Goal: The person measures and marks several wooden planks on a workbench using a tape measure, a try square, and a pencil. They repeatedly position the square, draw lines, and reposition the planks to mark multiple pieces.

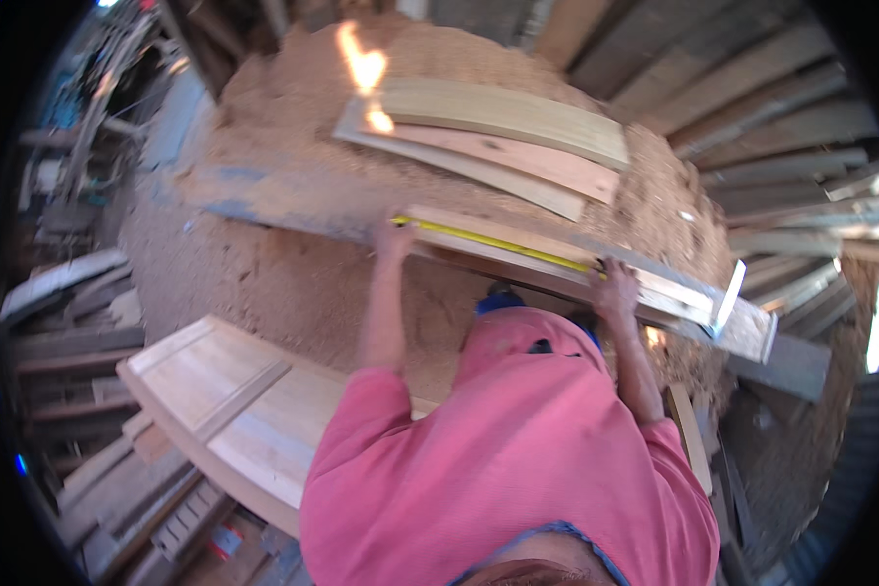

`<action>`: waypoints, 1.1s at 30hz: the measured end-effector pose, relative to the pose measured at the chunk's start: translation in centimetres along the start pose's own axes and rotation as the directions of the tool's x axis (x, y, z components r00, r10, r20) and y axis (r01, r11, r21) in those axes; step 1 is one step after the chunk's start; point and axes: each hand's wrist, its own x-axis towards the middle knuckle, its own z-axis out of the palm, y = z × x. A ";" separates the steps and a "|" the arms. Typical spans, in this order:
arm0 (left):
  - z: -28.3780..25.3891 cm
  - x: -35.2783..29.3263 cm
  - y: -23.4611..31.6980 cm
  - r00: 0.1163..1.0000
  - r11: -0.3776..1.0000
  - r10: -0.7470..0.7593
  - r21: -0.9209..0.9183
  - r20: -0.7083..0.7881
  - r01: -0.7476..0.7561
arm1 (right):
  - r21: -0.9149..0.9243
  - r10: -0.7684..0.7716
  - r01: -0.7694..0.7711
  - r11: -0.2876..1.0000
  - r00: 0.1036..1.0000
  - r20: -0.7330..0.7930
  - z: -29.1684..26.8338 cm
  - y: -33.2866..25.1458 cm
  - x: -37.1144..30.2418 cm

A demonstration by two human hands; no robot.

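Note:
A yellow tape measure (503,242) is drawn out along a pale wooden board (654,281) lying across the workbench in front of me. My left hand (393,237) is closed at the tape's left end, beside the board's end. Farther right, my right hand (616,288) wraps round the tape's other end; its fingers hide most of what lies there. Past that hand, a thin, light-coloured L-shaped piece resembling a square (729,301) stands at the board's right end. Both hands are slightly blurred.
Loose planks (503,117) lie on sawdust (293,117) beyond the bench (293,210). A panelled wooden door (230,391) rests behind my left arm. Stacked timber (791,137) fills the right side, and more wood (78,361) is piled at left. Bright light patches fall on the far planks.

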 end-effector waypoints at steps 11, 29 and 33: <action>-0.8 3.6 -2.7 0.948 0.955 -0.239 -0.126 0.209 0.269 | 0.017 0.168 -0.168 0.986 0.982 -0.090 -2.8 14.1 -3.3; -3.9 5.1 -1.1 0.853 0.869 -0.461 -0.070 0.245 0.490 | 0.011 0.123 -0.128 0.992 0.923 -0.364 -2.4 27.6 -5.0; -4.3 5.3 -1.4 0.835 0.846 -0.473 -0.122 0.279 0.520 | 0.013 0.136 -0.140 0.990 0.934 -0.329 -2.4 27.6 -5.1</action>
